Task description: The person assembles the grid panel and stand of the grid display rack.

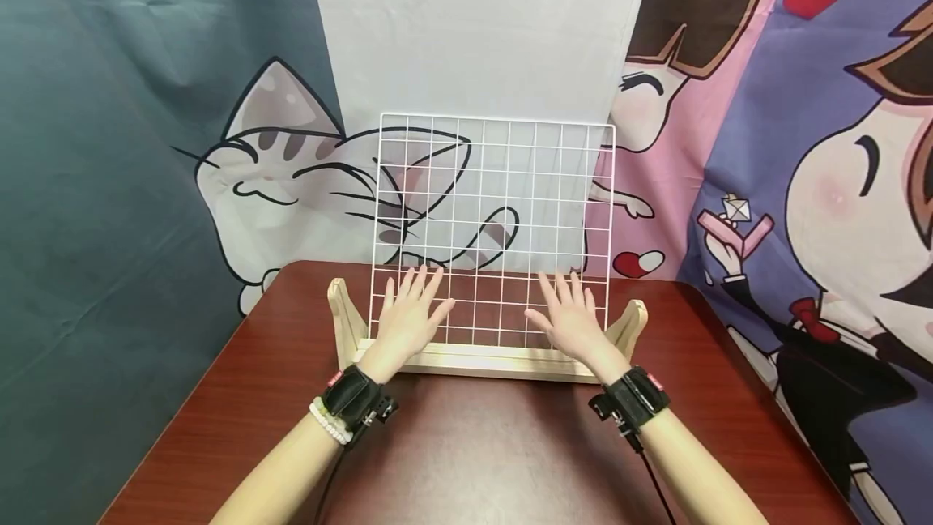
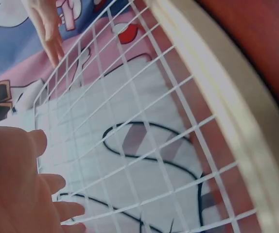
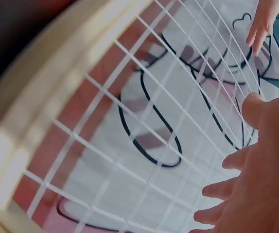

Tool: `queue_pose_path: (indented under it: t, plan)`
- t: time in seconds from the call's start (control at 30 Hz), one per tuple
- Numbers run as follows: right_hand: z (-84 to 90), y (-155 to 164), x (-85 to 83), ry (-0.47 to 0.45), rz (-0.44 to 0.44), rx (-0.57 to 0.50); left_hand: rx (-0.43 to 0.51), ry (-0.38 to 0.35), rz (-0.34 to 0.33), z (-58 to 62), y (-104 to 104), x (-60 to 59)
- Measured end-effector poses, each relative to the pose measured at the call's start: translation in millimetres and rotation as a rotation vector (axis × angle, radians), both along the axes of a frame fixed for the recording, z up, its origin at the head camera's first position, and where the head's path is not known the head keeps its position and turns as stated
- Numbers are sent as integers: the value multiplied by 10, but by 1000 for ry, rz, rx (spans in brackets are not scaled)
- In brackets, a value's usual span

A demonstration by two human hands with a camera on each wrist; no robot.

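A white wire grid panel (image 1: 496,225) stands upright in a pale wooden base (image 1: 496,359) on the table. My left hand (image 1: 405,321), fingers spread and palm down, is in front of the grid's lower left part. Its mirror, my right hand (image 1: 576,326), spreads its fingers before the lower right part. Neither hand holds anything. In the left wrist view the left fingers (image 2: 69,211) point toward the wires, palm bare. The right wrist view likewise has the right fingers (image 3: 219,189) straight near the mesh (image 3: 144,141).
The base has a wooden side support at the left (image 1: 346,321) and another at the right (image 1: 628,326). Under it lies a reddish-brown table (image 1: 481,452). A cartoon-printed cloth backdrop (image 1: 481,31) hangs behind. Cables (image 1: 656,480) trail from the wrist cameras.
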State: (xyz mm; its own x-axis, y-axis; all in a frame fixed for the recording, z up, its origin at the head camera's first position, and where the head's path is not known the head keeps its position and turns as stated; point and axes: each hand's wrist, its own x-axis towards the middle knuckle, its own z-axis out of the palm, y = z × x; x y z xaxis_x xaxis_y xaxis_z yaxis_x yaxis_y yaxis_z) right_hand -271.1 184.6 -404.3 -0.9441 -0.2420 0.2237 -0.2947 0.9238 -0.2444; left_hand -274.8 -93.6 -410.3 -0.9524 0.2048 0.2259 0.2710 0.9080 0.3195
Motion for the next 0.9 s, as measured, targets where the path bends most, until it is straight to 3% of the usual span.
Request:
queue_pose_path:
  t: [0.23,0.37,0.47,0.57,0.73,0.8,0.9]
  plan:
    - [278,177,27,37,60,17,46,-1,27,289,-254,-48]
    - [453,296,50,60,70,31,140,-10,45,469,-461,-71]
    - [607,408,76,67,41,-2,264,-2,34,582,-652,-106]
    - [722,536,108,60,7,-45,411,49,45,609,-845,-125]
    - [764,788,72,57,-18,-107,568,125,101,517,-1109,-160]
    - [748,898,27,63,-27,-132,599,94,123,498,-1199,-207]
    - [708,1051,-33,47,-54,-170,675,-29,128,478,-1339,-324]
